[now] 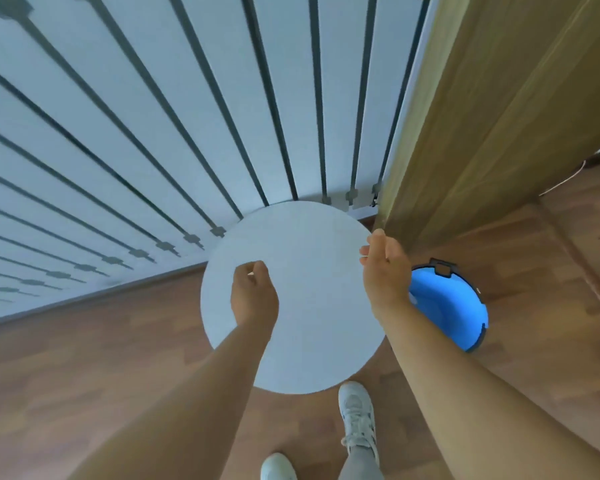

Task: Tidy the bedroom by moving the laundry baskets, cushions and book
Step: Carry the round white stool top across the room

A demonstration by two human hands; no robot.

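A blue laundry basket (451, 306) with a black rim stands on the wood floor to the right of a round white table (309, 323). My left hand (253, 296) hovers over the left half of the tabletop, fingers curled in and holding nothing that I can see. At the table's right edge is my right hand (383, 271), with relaxed fingers and nothing in it; my right forearm covers part of the basket's left side. No cushion or book is in view.
A white wall with dark vertical slats (222, 116) runs behind the table. A wooden door or wardrobe panel (482, 116) stands at the right, just behind the basket. My white shoes (357, 414) are on the floor just below the table.
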